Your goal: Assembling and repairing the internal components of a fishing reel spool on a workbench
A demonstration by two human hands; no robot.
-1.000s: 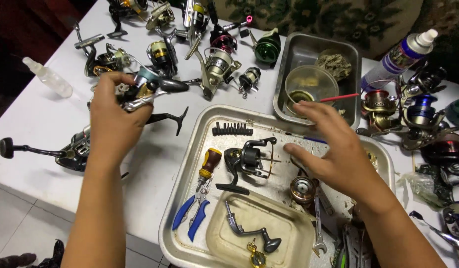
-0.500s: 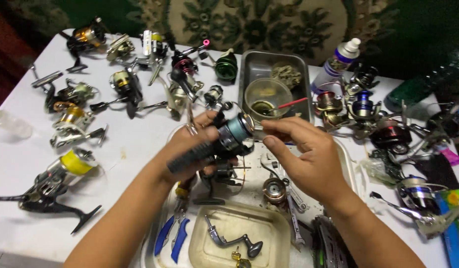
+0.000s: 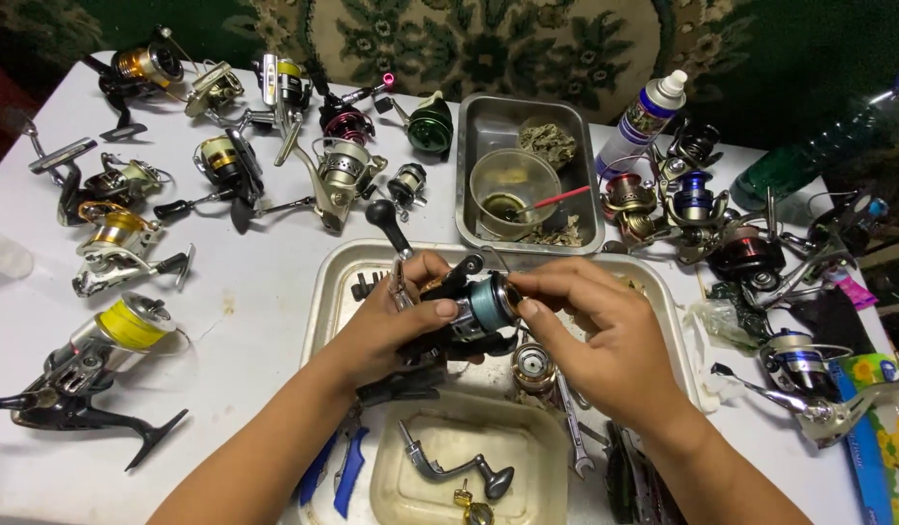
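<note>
Spinning reel [image 3: 464, 309] held up over the big metal tray [image 3: 334, 282], mid worktop toward the near edge. Left hand [image 3: 386, 326] wrapped round the reel body/foot from below, thumb on top. Right hand [image 3: 605, 335] pinches the spool end w/ thumb + forefinger tips, other fingers curled in. The reel's black knobbed handle [image 3: 386, 222] sticks up and back, over the tray's far rim.

Handling, judged: metal + hard plastic, stiff, fairly heavy for its size, prob. greasy so slick at the spool. Best held by the body/foot as the left hand has it; bail wire and handle arm are the weak bits, easy to bend or snag.

In the tray below: loose bronze spool [image 3: 533, 366] just under the right hand, wrench [image 3: 571, 428], blue-handled pliers [image 3: 340, 467], cream plastic dish [image 3: 401, 486] w/ a crank handle [image 3: 454, 469] in it at the near edge.

Room: tight. Smaller steel tray [image 3: 474, 175] w/ a clear cup [image 3: 512, 185] just beyond, spray bottle [image 3: 642, 117] at far right. Reels crowd the far edge and the right side; yellow-line reel [image 3: 109, 355] near the left edge. Barest patch of worktop [image 3: 245, 321] lies left of the big tray.
</note>
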